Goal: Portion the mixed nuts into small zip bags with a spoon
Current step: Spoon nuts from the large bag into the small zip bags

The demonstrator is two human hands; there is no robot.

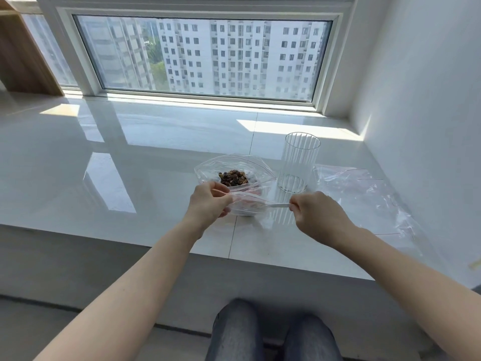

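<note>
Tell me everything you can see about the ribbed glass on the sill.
The glass is a tall, clear tumbler with straight sides and fine vertical ribs all round. It looks like glass or clear plastic; which one I cannot tell. It stands upright on the white sill, mouth open, and looks empty. It is just right of the big bag that holds the nuts, and left of the flat spare bags. Neither hand touches it; the right hand is in front of it.

Bright window (203, 56) daylight glares off the sill (130, 157).
</note>
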